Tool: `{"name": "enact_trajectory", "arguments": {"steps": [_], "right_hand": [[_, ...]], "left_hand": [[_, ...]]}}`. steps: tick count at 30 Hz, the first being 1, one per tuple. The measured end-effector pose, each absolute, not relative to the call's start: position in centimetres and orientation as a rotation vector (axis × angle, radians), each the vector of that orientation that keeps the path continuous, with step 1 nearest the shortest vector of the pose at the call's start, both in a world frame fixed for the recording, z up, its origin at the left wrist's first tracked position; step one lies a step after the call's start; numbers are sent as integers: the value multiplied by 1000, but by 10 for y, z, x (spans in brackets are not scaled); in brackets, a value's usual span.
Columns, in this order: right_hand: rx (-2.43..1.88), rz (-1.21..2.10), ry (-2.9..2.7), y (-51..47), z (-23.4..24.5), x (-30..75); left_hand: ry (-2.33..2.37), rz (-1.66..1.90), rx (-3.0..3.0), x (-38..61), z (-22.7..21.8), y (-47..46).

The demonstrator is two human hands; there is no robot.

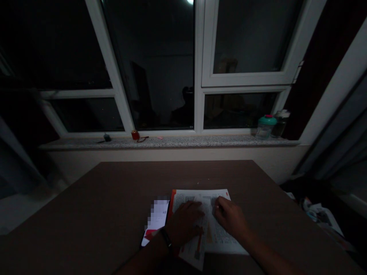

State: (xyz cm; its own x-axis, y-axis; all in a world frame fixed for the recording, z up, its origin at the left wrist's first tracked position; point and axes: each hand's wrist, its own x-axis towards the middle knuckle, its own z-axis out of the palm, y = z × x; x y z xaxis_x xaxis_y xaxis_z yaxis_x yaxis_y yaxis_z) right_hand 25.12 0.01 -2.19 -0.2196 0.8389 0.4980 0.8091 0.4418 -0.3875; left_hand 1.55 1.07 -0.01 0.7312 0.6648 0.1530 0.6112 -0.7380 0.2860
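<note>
An open book [229, 240] with printed pages lies near the table's front edge, its left side edged in orange-red. My left hand [185, 221], with a dark band on its wrist, rests on the left page, fingers stretched out and apart. Below that hand, the page's lower corner juts past the book's bottom edge. Over the right page, my right hand [229, 214] is closed, its fingers curled in near the page's upper part. Whatever those fingers may hold is hidden. A lit phone [159, 215] lies left of the book, partly covered by my left forearm.
The brown table [114, 198] reaches toward a speckled windowsill [177, 142]. On the sill stand a teal-lidded bottle [265, 128], a clear bottle [280, 124], a small red jar [135, 134] and a small dark bottle [107, 137]. Crumpled items [321, 214] lie beyond the table's right edge.
</note>
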Motion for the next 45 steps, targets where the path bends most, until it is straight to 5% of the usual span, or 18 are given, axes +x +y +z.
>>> {"name": "enact_trajectory", "arguments": {"steps": [16, 45], "right_hand": [[-1179, 257, -2127, 1, -16, 252], [-1084, 587, -1974, 1, -14, 251]], "left_hand": [[1467, 447, 2549, 15, -12, 12], [884, 537, 2557, 25, 15, -1]]}}
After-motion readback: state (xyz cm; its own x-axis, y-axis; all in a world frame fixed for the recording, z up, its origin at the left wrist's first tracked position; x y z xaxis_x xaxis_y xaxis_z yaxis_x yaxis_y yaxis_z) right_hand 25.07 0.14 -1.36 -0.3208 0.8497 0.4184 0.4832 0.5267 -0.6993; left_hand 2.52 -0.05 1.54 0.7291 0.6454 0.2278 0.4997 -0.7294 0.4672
